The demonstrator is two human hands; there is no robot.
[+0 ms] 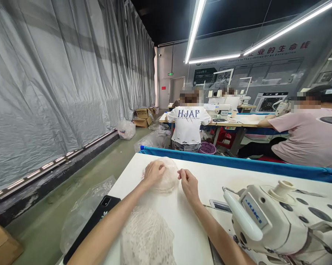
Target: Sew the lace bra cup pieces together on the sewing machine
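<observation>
Near the far edge of the white table lies a small pile of thin, round whitish fabric pieces. My left hand rests on the left part of this pile, its fingers curled down against the fabric. Just at the pile's right edge is my right hand, with thumb and forefinger pinched together; whatever may be between those fingertips is too small to make out. Closer to me, between my forearms, a cream lace fabric lies spread on the table.
A white JUKI sewing machine stands on the right. A black phone lies at the table's left edge, partly behind my left forearm. Blue cloth borders the far edge. Two co-workers sit beyond, at other sewing tables.
</observation>
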